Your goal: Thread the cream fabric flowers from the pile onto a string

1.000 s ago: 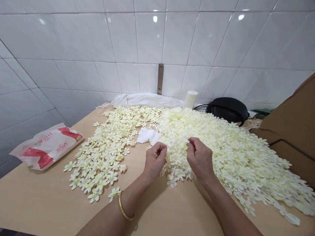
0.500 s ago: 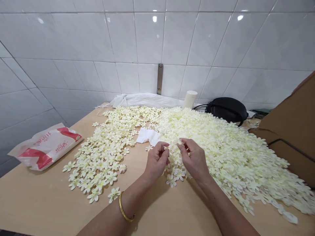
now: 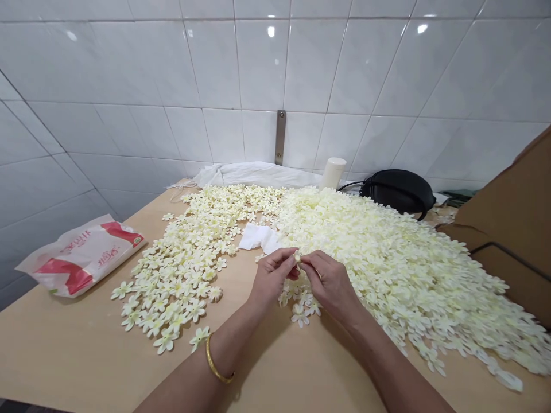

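Observation:
My left hand and my right hand meet just above the light wooden table, their fingertips pinching a small cream fabric flower between them. Most of that flower is hidden by my fingers. A large heap of matching cream flowers spreads to the right of my right hand. A looser scatter of them lies left of my left hand. A folded white tissue rests just beyond my left hand, and a gold bangle circles my left wrist.
A red-and-white plastic bag lies at the table's left. Along the white tiled wall are a white cloth, a cream cylinder and a black bag. A brown cardboard sheet stands at the right.
My hands have moved together from being apart. Their fingertips now meet on one small flower, and my right hand has shifted left.

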`<state>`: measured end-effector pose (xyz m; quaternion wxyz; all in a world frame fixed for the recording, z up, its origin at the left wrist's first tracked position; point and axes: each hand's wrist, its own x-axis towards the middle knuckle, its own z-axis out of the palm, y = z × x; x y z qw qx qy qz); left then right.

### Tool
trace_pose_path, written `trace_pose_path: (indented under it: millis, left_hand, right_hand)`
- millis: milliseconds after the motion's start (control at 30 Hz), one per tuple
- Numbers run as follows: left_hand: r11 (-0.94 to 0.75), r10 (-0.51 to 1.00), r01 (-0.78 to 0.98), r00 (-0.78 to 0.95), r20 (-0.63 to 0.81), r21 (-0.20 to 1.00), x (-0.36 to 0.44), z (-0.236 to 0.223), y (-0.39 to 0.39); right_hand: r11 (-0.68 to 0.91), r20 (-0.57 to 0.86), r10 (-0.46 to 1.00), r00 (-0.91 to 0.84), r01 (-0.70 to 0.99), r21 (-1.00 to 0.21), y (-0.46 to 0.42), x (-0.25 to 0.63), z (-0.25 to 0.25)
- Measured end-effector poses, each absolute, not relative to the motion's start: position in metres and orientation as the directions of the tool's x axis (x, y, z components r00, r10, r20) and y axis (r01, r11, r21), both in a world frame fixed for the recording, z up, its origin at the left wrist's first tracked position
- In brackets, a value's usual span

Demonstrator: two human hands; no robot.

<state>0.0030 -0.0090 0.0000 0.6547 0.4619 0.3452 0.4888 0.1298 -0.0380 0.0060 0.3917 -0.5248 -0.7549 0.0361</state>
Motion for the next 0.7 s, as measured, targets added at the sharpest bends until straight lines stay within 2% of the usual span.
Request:
trace_pose_path:
  millis: [133, 267, 533, 700]
  left_hand:
    - [0.184, 0.946, -0.378, 0.317, -0.06, 0.907, 0.0032, -0.0034, -0.0066]
    - [0.22, 0.936, -0.392, 0.343, -0.08, 0.893, 0.0032, -0.0038, -0.0058]
    - [0.223, 0.93, -0.354, 0.357, -0.089, 0.908, 0.0031, 0.0002, -0.0078]
    - [0.156, 0.949, -0.299, 0.309, -0.059, 0.942, 0.0041, 0.0033, -0.0105]
  right_hand:
    - [0.443, 0.565, 0.813, -0.142, 0.781, -0.441, -0.0369, 0.131, 0.0032]
    - [0.4, 0.53, 0.842, -0.107, 0.783, -0.477, -0.0363, 0.1316, 0.0029]
    - [0.278, 0.37, 0.929, 0.009, 0.643, -0.713, -0.0368, 0.1318, 0.0076]
    - [0.169, 0.212, 0.975, 0.06, 0.414, -0.895, -0.0352, 0.1329, 0.0093]
